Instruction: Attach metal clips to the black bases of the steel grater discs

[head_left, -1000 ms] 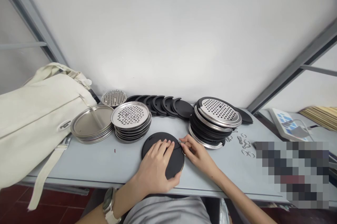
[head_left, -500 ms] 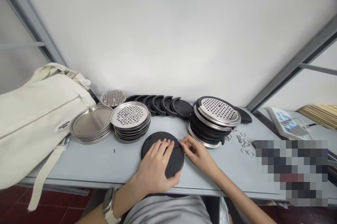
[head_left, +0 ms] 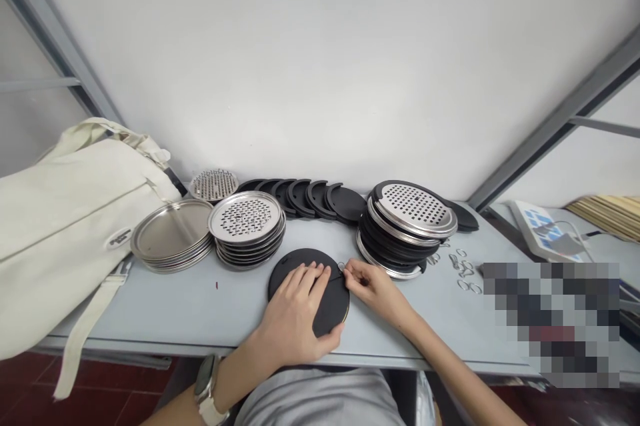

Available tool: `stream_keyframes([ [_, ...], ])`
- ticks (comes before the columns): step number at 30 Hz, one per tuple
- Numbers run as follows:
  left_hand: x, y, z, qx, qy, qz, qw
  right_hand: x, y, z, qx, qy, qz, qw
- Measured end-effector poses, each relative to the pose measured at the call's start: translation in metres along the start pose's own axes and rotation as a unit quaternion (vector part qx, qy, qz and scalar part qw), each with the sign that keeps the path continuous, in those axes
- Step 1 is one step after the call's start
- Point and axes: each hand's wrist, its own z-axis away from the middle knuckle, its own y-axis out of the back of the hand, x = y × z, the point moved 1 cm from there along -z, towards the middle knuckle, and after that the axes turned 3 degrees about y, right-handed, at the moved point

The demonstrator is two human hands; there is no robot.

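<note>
A round black disc [head_left: 327, 309] lies flat on the table in front of me. My left hand [head_left: 295, 313] holds it down, fingers stretched across its top and thumb along its lower right rim. At the disc's upper right edge, my right hand [head_left: 365, 283] pinches a small metal ring [head_left: 341, 267]; the fingertips partly hide it. A thin line runs over the disc toward that ring. Just behind my right hand stands a stack of black discs and silver perforated plates [head_left: 407, 233]. More metal rings [head_left: 465, 269] are scattered to its right.
Silver grater plates [head_left: 247, 219] are stacked at left, beside plain metal trays [head_left: 173, 233]. Overlapping black discs [head_left: 320, 199] line the wall. A cream bag [head_left: 75, 213] covers the left end. On the right are a white-and-blue box [head_left: 543, 229] and a pixelated patch.
Both hands stay in nearly the same place on the disc and ring. My right fingertips have shifted slightly, and the view has tilted a little.
</note>
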Motion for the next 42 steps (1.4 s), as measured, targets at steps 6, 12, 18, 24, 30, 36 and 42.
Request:
stream_keyframes([
  [6,-0.0042,-0.0019,-0.0022,0.007,0.012,-0.015,1.0,-0.0003,0.0004,-0.0006,-0.026,-0.004,-0.005,1.0],
  [12,-0.0077,-0.0067,-0.0026,0.02,0.007,-0.028,0.999,0.0047,0.0016,0.0012,0.002,-0.018,-0.081,0.997],
  [18,-0.0062,-0.004,-0.002,-0.003,-0.028,-0.013,1.0,0.0049,-0.0011,0.0017,0.028,-0.013,-0.037,0.999],
  [24,-0.0076,-0.001,-0.0019,-0.025,-0.051,-0.002,0.998,0.0019,-0.0013,0.002,0.032,-0.008,0.039,0.999],
  [30,-0.0081,0.0005,0.0003,-0.025,-0.07,0.011,0.997,0.0,0.0,0.0029,0.009,-0.002,0.063,0.998],
  [36,-0.0067,0.0004,0.0004,-0.013,-0.064,0.005,0.998,0.0019,0.002,0.0028,-0.026,0.011,0.07,0.997],
  [42,-0.006,-0.0006,0.0001,0.001,-0.06,0.015,0.998,0.0004,0.0031,0.0021,-0.043,0.02,0.081,0.996],
])
